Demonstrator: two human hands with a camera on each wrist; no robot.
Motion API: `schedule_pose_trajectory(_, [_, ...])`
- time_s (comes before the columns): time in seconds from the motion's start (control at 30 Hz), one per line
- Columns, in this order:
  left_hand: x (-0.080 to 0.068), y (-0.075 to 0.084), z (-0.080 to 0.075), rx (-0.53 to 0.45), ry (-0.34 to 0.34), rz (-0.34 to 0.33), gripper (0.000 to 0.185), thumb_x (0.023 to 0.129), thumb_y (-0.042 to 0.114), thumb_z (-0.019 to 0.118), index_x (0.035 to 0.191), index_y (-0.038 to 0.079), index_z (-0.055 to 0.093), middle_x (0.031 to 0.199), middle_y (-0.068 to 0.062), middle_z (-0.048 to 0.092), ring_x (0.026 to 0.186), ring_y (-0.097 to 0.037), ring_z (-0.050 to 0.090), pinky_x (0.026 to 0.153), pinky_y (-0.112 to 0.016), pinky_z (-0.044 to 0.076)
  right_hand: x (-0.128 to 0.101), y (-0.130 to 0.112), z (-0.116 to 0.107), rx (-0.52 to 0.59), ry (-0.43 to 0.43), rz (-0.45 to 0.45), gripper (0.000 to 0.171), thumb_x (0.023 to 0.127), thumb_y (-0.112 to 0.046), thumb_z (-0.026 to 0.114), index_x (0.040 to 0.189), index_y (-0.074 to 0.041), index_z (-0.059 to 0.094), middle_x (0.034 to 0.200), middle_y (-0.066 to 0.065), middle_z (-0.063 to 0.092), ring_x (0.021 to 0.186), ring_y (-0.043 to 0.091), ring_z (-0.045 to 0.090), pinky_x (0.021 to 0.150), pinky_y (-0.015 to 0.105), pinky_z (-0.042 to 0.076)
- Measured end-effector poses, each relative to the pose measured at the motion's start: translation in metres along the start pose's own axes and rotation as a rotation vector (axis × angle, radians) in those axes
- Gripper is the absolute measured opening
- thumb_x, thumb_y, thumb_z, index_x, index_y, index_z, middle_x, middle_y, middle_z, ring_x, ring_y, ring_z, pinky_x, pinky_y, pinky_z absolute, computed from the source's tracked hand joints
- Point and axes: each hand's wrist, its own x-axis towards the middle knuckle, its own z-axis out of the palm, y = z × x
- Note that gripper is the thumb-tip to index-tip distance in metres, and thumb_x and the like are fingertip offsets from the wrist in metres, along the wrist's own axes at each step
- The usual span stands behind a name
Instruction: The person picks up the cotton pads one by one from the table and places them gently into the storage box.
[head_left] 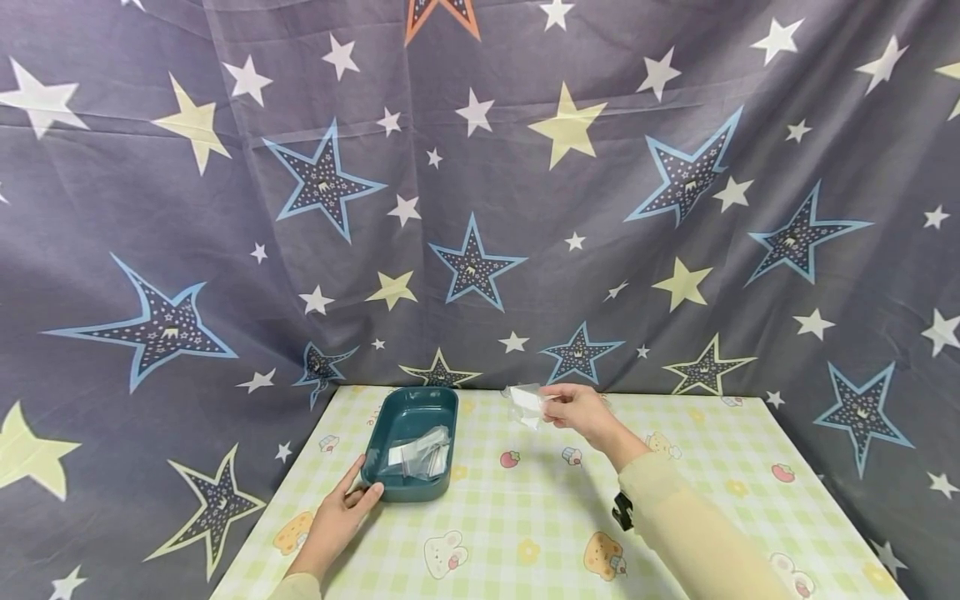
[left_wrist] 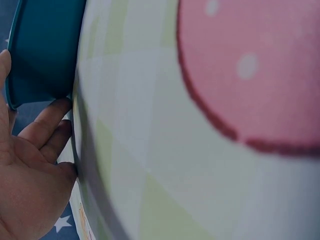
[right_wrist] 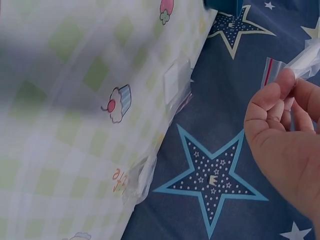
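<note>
A teal tray (head_left: 408,417) sits at the table's left side with several clear zip bags (head_left: 420,454) lying in it. My left hand (head_left: 352,496) rests against the tray's near left corner, thumb at the front wall and fingers along the side. In the left wrist view the fingers (left_wrist: 47,122) lie fairly straight by the tray (left_wrist: 45,50). My right hand (head_left: 558,402) is raised over the table's far edge and pinches a small clear zip bag (head_left: 525,404). The right wrist view shows that hand (right_wrist: 287,87) pinching the bag (right_wrist: 300,62) by its red-striped top.
The table (head_left: 525,517) wears a green checked cloth with cartoon prints. Two more clear bags (right_wrist: 176,82) (right_wrist: 141,172) lie at its far edge. A star-patterned curtain (head_left: 480,208) hangs close behind and drapes round both sides.
</note>
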Motion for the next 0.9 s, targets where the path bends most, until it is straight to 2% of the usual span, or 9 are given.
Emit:
schedule_pose_trajectory(0.23, [-0.001,0.001,-0.001,0.004,0.000,-0.006,0.094,0.099,0.069,0.064,0.173,0.034,0.020,0.160,-0.031,0.047,0.149,-0.045,0.050,0.112,-0.057,0.055,0.003,-0.006,0.017,0.046,-0.016,-0.004,0.040,0.102,-0.004,0.069,0.141,0.003,0.068,0.107,0.012,0.077,0.091,0.012,0.075,0.082,0.028,0.062])
schedule_pose_trajectory(0.43, [-0.001,0.001,-0.001,0.009,0.002,-0.002,0.093,0.098,0.070,0.064,0.173,0.035,0.020,0.160,-0.031,0.048,0.148,-0.044,0.051,0.113,-0.058,0.054,0.008,-0.007,0.032,0.100,-0.028,-0.011,0.033,0.101,-0.002,0.070,0.134,0.003,0.073,0.106,0.013,0.080,0.086,0.012,0.074,0.078,0.026,0.061])
schedule_pose_trajectory(0.67, [-0.002,0.001,-0.002,0.015,0.002,0.005,0.093,0.099,0.070,0.063,0.173,0.035,0.020,0.161,-0.032,0.046,0.149,-0.044,0.050,0.113,-0.058,0.054,0.010,-0.006,0.044,0.094,-0.030,-0.010,0.031,0.101,-0.003,0.069,0.132,0.002,0.074,0.111,0.018,0.080,0.089,0.012,0.076,0.081,0.027,0.063])
schedule_pose_trajectory(0.73, [-0.002,0.001,-0.002,0.016,0.003,0.007,0.093,0.099,0.070,0.063,0.173,0.034,0.020,0.161,-0.032,0.045,0.149,-0.044,0.050,0.113,-0.057,0.054,0.010,-0.006,0.047,0.098,-0.033,-0.011,0.031,0.101,-0.003,0.070,0.131,0.004,0.074,0.110,0.016,0.081,0.089,0.012,0.076,0.083,0.029,0.064])
schedule_pose_trajectory(0.9, [-0.002,0.001,-0.002,0.016,0.005,0.006,0.092,0.100,0.068,0.063,0.173,0.034,0.020,0.160,-0.031,0.047,0.148,-0.044,0.051,0.113,-0.058,0.054,0.013,-0.005,0.054,0.115,-0.022,-0.011,0.031,0.099,0.000,0.070,0.128,0.007,0.074,0.101,0.010,0.081,0.084,0.010,0.074,0.077,0.025,0.062])
